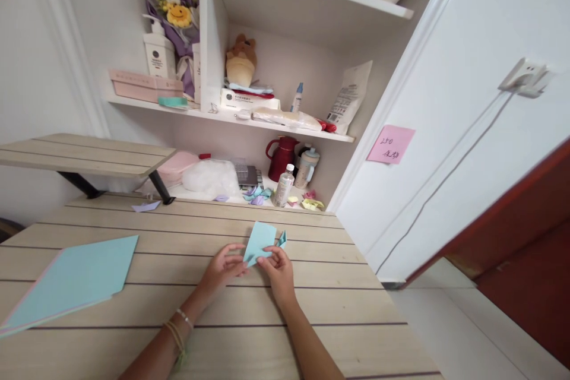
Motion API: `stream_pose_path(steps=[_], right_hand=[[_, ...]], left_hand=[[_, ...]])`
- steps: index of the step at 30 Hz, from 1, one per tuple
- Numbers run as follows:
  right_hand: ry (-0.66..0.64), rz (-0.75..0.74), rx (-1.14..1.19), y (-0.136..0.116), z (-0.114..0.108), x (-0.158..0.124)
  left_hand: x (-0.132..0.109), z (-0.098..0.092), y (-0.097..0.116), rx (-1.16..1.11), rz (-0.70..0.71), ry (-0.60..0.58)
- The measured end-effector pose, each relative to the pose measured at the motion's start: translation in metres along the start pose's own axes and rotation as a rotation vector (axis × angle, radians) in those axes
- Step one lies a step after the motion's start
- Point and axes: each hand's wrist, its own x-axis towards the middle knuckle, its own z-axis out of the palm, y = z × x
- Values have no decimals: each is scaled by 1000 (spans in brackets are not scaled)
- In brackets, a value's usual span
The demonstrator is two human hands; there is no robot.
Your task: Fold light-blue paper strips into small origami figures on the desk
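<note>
Between my hands is a folded sheet of light blue paper [260, 238], held slightly tilted over the wooden table. My left hand [224, 266] has its fingers curled at the paper's lower left corner. With thumb and fingers, my right hand [279, 270] pinches its lower right edge. Just behind the right fingers shows a small folded blue paper piece [282, 239]; whether it touches the hand I cannot tell. Off to the left on the table lies a stack of light blue sheets [80, 276], with a pink edge showing.
A small raised shelf [89, 151] on black legs stands at the table's back left. Along the back are a clear bottle [284, 187], a red jug [282, 157], a tumbler [307, 167] and several folded paper scraps [258, 195]. A purple paper scrap [146, 206] lies near a shelf leg.
</note>
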Motion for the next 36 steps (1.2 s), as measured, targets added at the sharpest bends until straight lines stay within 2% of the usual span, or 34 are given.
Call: stream_pose_path(steps=[5,8,14,20,27,36], right_hand=[[-69,0,-85,-3,-4,0],[-108,13,-95,-4,-4,0],[52,1,-153,-2,-4,0],[137,43,-193,-4,-4,-1],[150,27,-190,-2,-1,-1],[23,74,133,-6,2,-1]], left_hand=[[3,-4,-1,41,80,137],[4,-5,-1,74,87,170],[2,1,-5,81,46,54],[-2,5,-10,98,35,-31],[3,1,-13,86,-28,-46],[7,4,-10,116,1,-3]])
